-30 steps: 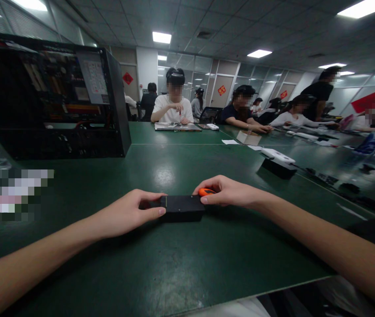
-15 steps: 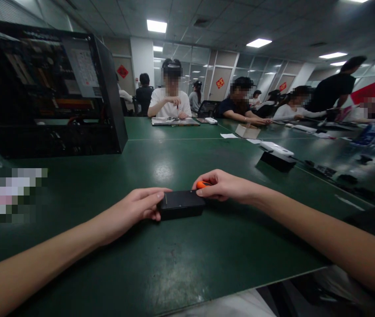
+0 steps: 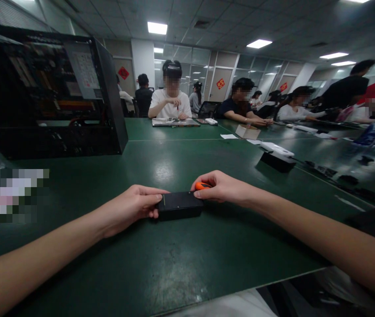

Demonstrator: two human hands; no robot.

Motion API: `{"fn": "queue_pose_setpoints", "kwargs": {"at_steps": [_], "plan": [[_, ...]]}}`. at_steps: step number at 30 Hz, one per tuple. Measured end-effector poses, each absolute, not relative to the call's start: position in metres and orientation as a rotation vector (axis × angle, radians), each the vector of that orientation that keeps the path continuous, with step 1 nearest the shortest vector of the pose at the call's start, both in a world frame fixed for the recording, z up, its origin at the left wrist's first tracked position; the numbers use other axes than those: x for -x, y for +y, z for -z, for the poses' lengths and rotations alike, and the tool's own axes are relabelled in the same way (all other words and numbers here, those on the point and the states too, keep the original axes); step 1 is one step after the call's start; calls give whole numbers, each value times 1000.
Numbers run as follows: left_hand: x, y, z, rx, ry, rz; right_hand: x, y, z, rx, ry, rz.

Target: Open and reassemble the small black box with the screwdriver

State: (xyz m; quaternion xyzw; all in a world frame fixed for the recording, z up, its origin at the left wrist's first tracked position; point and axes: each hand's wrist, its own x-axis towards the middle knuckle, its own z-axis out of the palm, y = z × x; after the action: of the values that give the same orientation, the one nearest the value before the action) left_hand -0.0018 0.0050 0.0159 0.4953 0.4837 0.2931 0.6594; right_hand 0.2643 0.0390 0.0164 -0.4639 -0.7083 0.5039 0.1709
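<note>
A flat black rectangular box (image 3: pixel 180 205) rests in front of me, with small screw-like dots on its top and a thin light line near its left end. My left hand (image 3: pixel 137 202) grips the box's left end, thumb on top and fingers at the side. At the far right corner is my right hand (image 3: pixel 215 187), its thumb and fingertips at the box's edge. Tucked between those closed fingers is a small rounded orange-and-black object (image 3: pixel 202 186); most of it is hidden, so its kind is unclear.
An open black computer case (image 3: pixel 111 101) stands at left on the green table (image 3: pixel 180 268). A small cardboard box (image 3: pixel 247 131), a white device (image 3: pixel 277 149) and a black block (image 3: pixel 276 161) lie to the right. Across the table a person in white (image 3: pixel 170 101) works, with others beside.
Both hands and the black box have shifted very slightly left. The grips look the same. In the background at right, a standing person in black has moved to the right.
</note>
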Motion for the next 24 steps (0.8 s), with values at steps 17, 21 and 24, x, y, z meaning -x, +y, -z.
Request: {"fn": "queue_pose_setpoints", "kwargs": {"at_steps": [17,21,24], "plan": [[3,13,-16,-1090,1057,-601,-262,38,-14,1328,-1961,-1439],[5,12,-15,-1087,1030,-619,-261,37,-16,1297,-2015,-1368],[3,7,-15,-1144,1027,-679,-262,36,-16,1256,-2071,-1275]]}}
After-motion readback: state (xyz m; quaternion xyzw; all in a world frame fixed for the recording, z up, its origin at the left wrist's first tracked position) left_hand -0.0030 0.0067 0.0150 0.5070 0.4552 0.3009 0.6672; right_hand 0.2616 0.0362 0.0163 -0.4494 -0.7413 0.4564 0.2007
